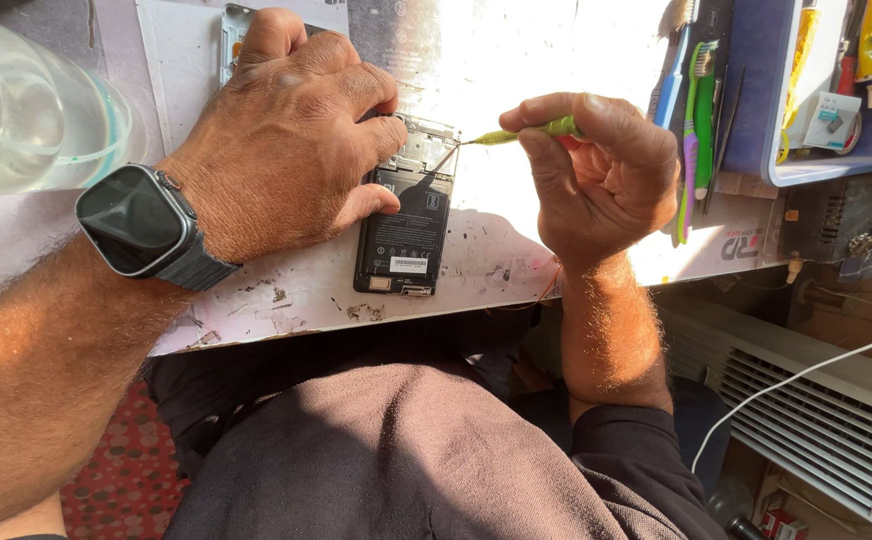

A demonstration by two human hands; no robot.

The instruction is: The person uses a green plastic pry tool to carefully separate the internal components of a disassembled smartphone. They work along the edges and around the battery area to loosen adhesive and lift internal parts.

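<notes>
An opened smartphone (406, 225) lies back-up on a worn white work mat (516, 270), its black battery and circuit board exposed. My left hand (281, 140), with a dark smartwatch (141, 225) on the wrist, presses down on the phone's upper left side. My right hand (601, 170) grips a thin yellow-green screwdriver (516, 133). Its metal tip reaches the top part of the phone's board, close to my left fingers.
A clear plastic container (26, 100) stands at the far left. Toothbrushes and tweezers (696, 110) lie right of my hand beside a blue tray (826, 90) of small tools. A white ribbed appliance (816, 410) and a white cable sit below the table at right.
</notes>
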